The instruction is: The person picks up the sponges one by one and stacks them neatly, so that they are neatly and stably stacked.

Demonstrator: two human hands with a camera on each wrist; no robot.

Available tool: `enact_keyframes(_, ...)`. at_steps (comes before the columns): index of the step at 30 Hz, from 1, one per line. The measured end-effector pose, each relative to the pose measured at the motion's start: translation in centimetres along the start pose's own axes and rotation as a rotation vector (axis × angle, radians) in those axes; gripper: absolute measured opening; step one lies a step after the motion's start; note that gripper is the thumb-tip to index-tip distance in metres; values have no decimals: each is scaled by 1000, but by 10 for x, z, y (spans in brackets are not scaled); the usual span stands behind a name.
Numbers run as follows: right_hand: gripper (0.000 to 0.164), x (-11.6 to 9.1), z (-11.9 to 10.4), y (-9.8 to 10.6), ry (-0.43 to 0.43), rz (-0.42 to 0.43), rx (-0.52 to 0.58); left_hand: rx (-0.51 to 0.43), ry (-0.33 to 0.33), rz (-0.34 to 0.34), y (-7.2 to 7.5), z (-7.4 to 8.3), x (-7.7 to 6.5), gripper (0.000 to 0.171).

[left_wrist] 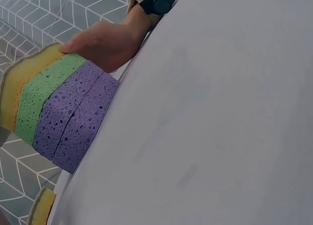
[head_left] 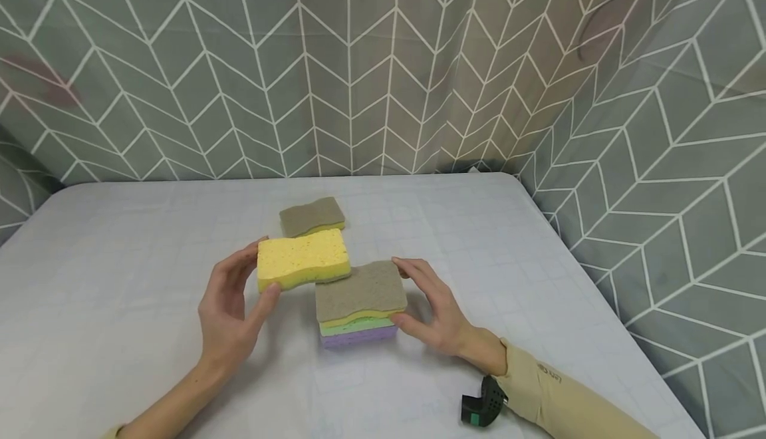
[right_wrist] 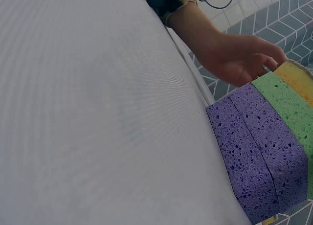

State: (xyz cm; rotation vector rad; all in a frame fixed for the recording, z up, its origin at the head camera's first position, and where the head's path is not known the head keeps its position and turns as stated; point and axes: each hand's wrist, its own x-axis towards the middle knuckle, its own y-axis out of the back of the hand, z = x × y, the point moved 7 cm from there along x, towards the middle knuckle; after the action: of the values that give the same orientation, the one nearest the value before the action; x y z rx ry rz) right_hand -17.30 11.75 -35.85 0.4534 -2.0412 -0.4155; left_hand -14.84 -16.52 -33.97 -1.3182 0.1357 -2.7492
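Note:
My left hand [head_left: 230,316] pinches a yellow sponge [head_left: 302,256] by its left end, yellow face up, with the thumb in front. The held sponge is raised at the left back corner of a sponge stack [head_left: 359,296] and overlaps it in the head view. Two purple sponges [left_wrist: 73,117] lie lowest, then a green sponge [left_wrist: 41,93], then a yellow sponge [left_wrist: 36,71] with its grey-brown scouring side up. At the stack's right side, my right hand [head_left: 439,312] grips the top sponge's edges between thumb and fingers.
Behind the stack, another yellow sponge [head_left: 312,216] lies scouring side up on the white-covered table [head_left: 149,239]. A black wrist device [head_left: 483,402] sits at the right cuff. Grey patterned curtains [head_left: 347,66] border the table's back and right side.

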Motion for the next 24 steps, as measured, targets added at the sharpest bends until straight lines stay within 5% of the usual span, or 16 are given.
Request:
enact_keyframes(5,68,0,1,-1,8,-16,3,-60,-17,3,-4,2,-3,55)
enact_keyframes(11,69,-1,0,1,2,-21,-29,-50,-104,-120,-28,8,-10,58)
enact_keyframes(24,68,-1,0,1,9,-23,-6,-76,-58,-129,-45,10,-18,60)
